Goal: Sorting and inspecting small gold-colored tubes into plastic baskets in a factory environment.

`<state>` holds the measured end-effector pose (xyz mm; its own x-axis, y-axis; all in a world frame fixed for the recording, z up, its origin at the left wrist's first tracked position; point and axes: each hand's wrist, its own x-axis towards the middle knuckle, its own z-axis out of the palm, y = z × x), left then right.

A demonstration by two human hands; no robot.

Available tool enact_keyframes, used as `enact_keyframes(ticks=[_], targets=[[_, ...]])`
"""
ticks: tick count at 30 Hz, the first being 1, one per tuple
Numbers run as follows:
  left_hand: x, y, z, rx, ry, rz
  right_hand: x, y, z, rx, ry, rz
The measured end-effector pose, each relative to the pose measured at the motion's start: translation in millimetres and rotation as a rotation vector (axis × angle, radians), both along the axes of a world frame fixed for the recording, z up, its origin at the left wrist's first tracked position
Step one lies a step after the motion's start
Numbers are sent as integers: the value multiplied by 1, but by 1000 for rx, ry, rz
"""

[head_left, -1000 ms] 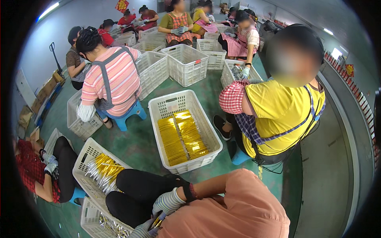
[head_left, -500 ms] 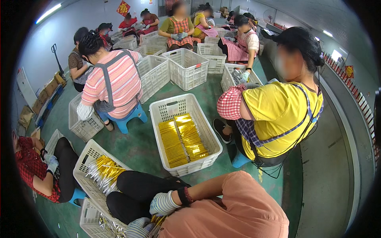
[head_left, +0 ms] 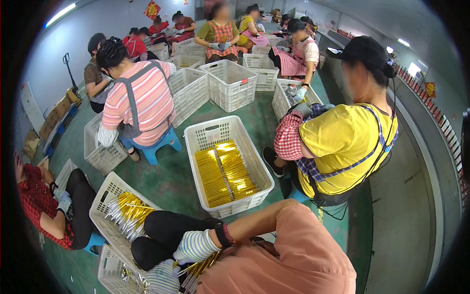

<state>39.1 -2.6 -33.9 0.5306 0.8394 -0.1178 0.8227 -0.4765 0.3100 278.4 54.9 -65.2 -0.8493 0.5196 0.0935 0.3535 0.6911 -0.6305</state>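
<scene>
Both my hands wear striped knitted gloves and meet low in the picture, over my lap. My right hand (head_left: 196, 246) is closed, its fingertips pinching the end of a thin gold-and-silver stick (head_left: 175, 263). Just below and to its left, my left hand (head_left: 164, 277) is curled around the sticks, its fingers partly hidden. More gold-and-silver sticks (head_left: 200, 269) lie in a bunch on my lap, under my right wrist. Beside my knees, a tilted white crate (head_left: 102, 198) holds a loose heap of the same sticks (head_left: 129, 210).
A white crate (head_left: 197, 134) ahead holds neat rows of gold sticks (head_left: 227, 171). Another crate (head_left: 108, 267) with silver pieces stands at lower left. Co-workers sit close by: one in yellow (head_left: 338, 142) at right, one in pink stripes (head_left: 139, 93), one in red check (head_left: 39, 206).
My right hand has shifted left towards my left hand, baring more of the sticks on my lap. The co-worker in yellow has moved a forearm forward to the crate ahead.
</scene>
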Motion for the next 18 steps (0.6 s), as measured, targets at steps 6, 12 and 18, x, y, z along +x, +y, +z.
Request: enact_keyframes(ticks=[6, 12, 18], targets=[[4, -2, 30, -746, -361, 211, 8, -7, -6, 248, -48, 93], [-48, -1, -13, 191, -134, -56, 88, 36, -33, -288, 199, -508], [7, -18, -25, -419, -215, 17, 78, 35, -31, -615, 356, -691]])
